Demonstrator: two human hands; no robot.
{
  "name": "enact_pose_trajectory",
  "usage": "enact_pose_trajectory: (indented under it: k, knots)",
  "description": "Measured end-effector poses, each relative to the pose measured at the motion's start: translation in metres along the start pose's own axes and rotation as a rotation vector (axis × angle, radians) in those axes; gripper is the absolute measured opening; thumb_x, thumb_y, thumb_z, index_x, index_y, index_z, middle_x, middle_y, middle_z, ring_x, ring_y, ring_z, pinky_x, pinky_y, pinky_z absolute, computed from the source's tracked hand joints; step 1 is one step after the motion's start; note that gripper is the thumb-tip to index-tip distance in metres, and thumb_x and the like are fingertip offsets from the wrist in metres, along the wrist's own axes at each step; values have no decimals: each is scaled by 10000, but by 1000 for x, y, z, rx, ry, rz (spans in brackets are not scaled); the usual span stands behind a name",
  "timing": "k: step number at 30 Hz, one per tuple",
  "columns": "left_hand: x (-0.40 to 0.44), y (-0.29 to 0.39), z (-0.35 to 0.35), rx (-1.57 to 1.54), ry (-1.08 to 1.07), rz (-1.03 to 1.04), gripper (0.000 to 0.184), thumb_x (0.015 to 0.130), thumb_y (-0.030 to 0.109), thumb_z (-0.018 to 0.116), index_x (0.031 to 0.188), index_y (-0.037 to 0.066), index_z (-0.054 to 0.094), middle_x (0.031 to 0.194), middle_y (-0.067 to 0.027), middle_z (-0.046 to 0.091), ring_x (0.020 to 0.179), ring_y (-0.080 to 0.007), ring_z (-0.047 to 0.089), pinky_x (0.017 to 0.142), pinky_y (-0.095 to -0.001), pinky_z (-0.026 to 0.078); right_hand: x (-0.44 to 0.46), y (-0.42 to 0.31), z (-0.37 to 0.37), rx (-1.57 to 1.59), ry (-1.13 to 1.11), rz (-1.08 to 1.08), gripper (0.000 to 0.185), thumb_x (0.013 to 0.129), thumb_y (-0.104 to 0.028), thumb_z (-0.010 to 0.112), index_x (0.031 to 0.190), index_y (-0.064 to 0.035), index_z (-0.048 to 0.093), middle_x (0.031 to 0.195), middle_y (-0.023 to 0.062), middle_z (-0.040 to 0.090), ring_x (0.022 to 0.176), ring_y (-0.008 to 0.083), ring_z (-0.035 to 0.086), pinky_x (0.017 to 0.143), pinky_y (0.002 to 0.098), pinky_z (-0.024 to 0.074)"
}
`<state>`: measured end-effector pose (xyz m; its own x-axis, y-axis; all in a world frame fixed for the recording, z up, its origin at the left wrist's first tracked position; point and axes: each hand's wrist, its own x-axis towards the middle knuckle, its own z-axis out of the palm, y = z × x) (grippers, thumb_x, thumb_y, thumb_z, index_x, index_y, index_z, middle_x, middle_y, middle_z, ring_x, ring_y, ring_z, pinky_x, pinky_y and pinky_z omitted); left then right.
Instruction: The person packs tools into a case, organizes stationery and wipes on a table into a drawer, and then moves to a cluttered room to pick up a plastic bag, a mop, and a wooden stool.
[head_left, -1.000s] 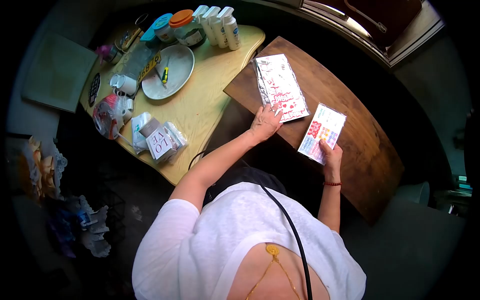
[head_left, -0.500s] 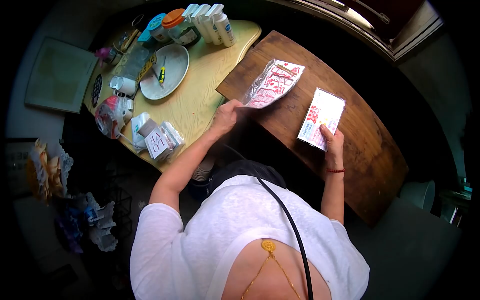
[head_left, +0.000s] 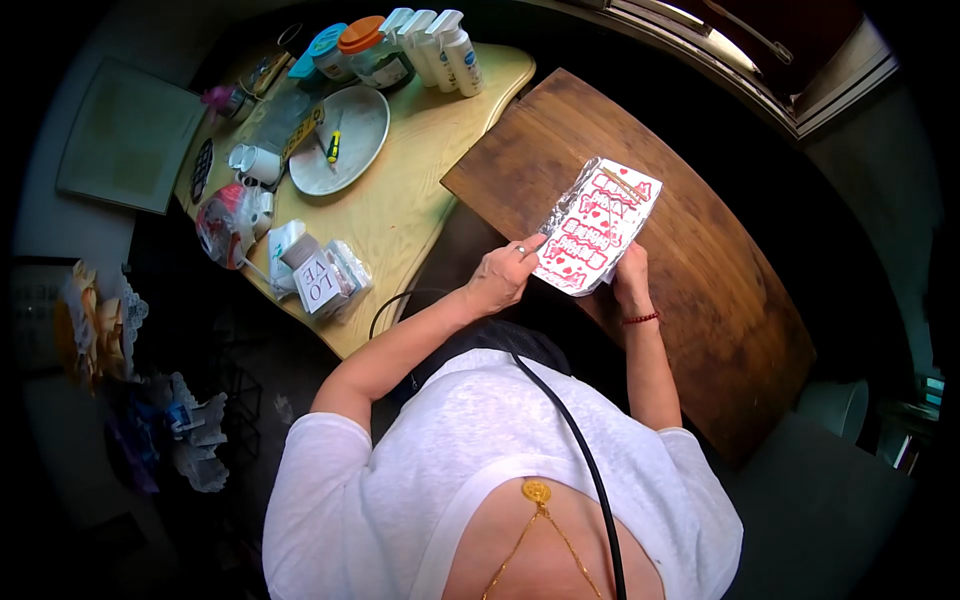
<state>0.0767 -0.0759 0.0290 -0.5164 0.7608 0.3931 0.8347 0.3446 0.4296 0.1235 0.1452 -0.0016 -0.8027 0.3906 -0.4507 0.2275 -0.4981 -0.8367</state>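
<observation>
Your left hand [head_left: 502,277] is holding a red-printed packet [head_left: 597,228] by its left edge; your right hand [head_left: 631,277] is sitting partly behind it.

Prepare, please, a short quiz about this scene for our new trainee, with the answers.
1. What is the main colour of the print on the packet at the left hand?
2. True or false: the yellow-handled tool lies on the plate.
3. The bracelet circles the wrist of: (a) the left hand; (b) the right hand; (c) neither.
Key: 1. Red. 2. True. 3. b.
</observation>
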Motion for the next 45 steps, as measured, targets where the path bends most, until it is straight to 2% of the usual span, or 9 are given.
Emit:
enact_pose_trajectory:
  k: [5, 12, 21, 24, 30, 36, 37, 40, 45]
  knots:
    - [8, 4, 17, 29, -92, 62, 190, 667, -26, 538, 854, -27, 502, 1095, -216, 518, 926, -344, 541, 704, -375, 494, 13, 3, -13, 157, 18, 122, 266, 825, -126, 549, 967, 98, 574, 898, 100, 632, 753, 154, 606, 668, 274, 486]
    - [11, 10, 21, 75, -289, 4, 217, 663, 0, 539, 876, -26, 507, 1031, -182, 509, 856, -317, 531, 656, -345, 506, 11, -46, -54, -136, 317, -625, 199, 868, -86, 503, 981, 68, 557, 874, 103, 625, 709, 132, 600, 640, 249, 492]
    - [14, 13, 25, 105, -315, 7, 260, 648, 75, 601, 882, -11, 524, 1076, -188, 489, 941, -304, 497, 730, -363, 489, -3, -25, -21, 53, -23, -306, 219, 858, -99, 542, 977, 82, 571, 895, 105, 629, 737, 115, 589, 663, 238, 476]
    - [17, 18, 13, -39, -290, -37, 310, 667, 118, 634, 924, -21, 532, 1108, -207, 475, 1009, -337, 467, 808, -378, 455, 9, 8, -17, -498, 68, -393, 284, 799, -196, 620, 910, 64, 593, 802, 122, 647, 724, 179, 607, 657, 283, 475]
    - [27, 2, 41, -165, 47, -515, 488, 717, 219, 618, 1089, -41, 437, 1159, -232, 429, 1072, -376, 416, 903, -405, 372, -10, 11, 1, -1209, 445, -648, 648, 712, -237, 651, 1222, 32, 356, 1154, 226, 428, 1092, 374, 381, 944, 443, 302]
    - [64, 0, 45, -384, 10, -1004, 600, 650, 291, 680, 1058, -65, 422, 912, -282, 576, 882, -408, 572, 770, -458, 454, 3, 10, 6, -1207, 272, -590, 803, 665, -291, 712, 1250, 76, 302, 1150, 260, 419, 1075, 397, 404, 927, 433, 328]
    - [64, -2, 44, -413, 7, -1036, 581, 627, 281, 700, 1012, -93, 478, 929, -268, 584, 865, -343, 599, 743, -409, 477, 2, 6, 9, -1172, 305, -490, 822, 651, -304, 731, 1233, 102, 317, 1134, 271, 439, 1053, 388, 436, 910, 420, 353]
    - [51, -18, 61, -1061, -5, -1093, 455, 643, 174, 710, 975, -101, 566, 927, -181, 617, 818, -223, 608, 704, -324, 491, 12, 16, 11, -752, 173, -433, 653, 697, -200, 749, 1142, 133, 407, 967, 150, 565, 839, 179, 543, 719, 266, 448]
    - [24, -18, 24, -1397, 137, -1092, 339, 695, 93, 677, 984, -64, 597, 920, -123, 630, 796, -184, 612, 700, -304, 494, -16, 15, 55, -506, -94, -359, 487, 770, -168, 679, 1110, 106, 464, 978, 134, 564, 856, 150, 534, 742, 251, 436]
